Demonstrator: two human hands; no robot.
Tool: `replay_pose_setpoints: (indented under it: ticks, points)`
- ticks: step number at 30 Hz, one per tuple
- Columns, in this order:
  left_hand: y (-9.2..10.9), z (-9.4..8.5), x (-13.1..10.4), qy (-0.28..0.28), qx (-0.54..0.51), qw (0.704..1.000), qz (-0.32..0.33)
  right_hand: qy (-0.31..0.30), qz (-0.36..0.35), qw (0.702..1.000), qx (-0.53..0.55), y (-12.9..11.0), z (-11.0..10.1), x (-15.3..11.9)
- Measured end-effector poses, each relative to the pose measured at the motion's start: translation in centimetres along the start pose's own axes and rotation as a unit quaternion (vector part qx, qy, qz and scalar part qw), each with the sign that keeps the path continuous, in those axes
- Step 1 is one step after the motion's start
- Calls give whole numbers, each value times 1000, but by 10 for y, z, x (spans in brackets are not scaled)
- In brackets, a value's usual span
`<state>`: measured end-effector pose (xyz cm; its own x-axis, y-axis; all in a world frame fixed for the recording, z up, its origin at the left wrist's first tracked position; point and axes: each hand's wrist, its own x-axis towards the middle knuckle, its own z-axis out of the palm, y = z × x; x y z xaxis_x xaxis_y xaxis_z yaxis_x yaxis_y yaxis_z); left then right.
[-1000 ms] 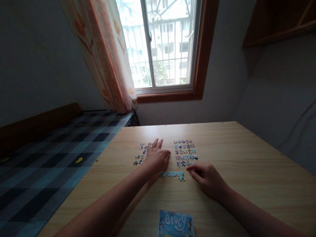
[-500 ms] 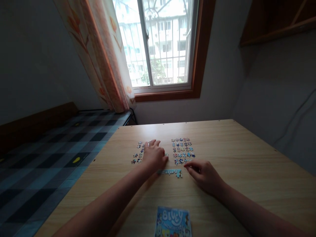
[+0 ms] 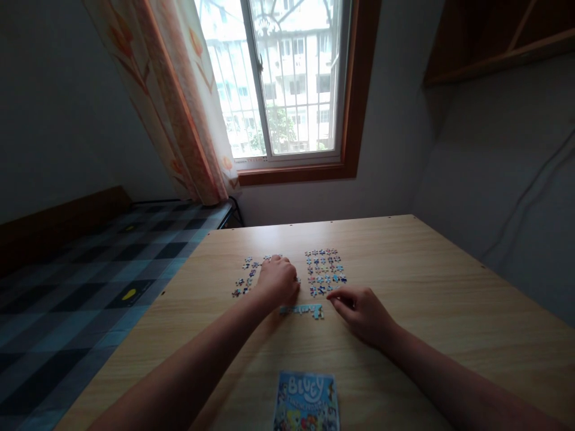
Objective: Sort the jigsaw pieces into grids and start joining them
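Note:
My left hand (image 3: 278,280) reaches over a loose group of jigsaw pieces (image 3: 248,263) on the left, its fingers curled down and drawn together. The back of the hand hides the fingertips and whatever may be in them. My right hand (image 3: 359,308) rests on the table at the lower right corner of the pieces laid in rows (image 3: 321,269). Its thumb and forefinger are pinched together; anything between them is too small to make out. Just in front of both hands lies a joined strip of puzzle (image 3: 309,309), light blue, with more pieces attached at its right end.
A blue picture card or box marked "Bluey" (image 3: 306,401) lies at the near edge of view on the wooden table (image 3: 404,263). Left of the table stands a bed with a checked cover (image 3: 148,251). Behind are a curtain (image 3: 166,108) and a barred window (image 3: 291,90).
My left hand's fingers, spread before, have curled in and down over the loose pieces. The right hand keeps its pinch beside the rows. The whole view has shifted slightly.

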<state>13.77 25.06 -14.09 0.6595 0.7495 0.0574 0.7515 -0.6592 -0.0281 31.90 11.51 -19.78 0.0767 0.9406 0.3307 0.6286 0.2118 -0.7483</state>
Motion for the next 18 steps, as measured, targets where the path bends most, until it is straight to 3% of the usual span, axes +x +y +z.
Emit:
replay_pose_setpoints:
  ticks: [5, 12, 18]
  points:
    - [-1, 4, 5, -9, -5, 1000, 13, 1, -2, 1000, 2, -1, 0, 0]
    - [-5, -8, 9, -70, -14, 997, 37, 3, -11, 1000, 3, 0, -1, 0]
    - [-15, -10, 13, -101, -95, 988, 75, 6, -14, 1000, 13, 2, -1, -1]
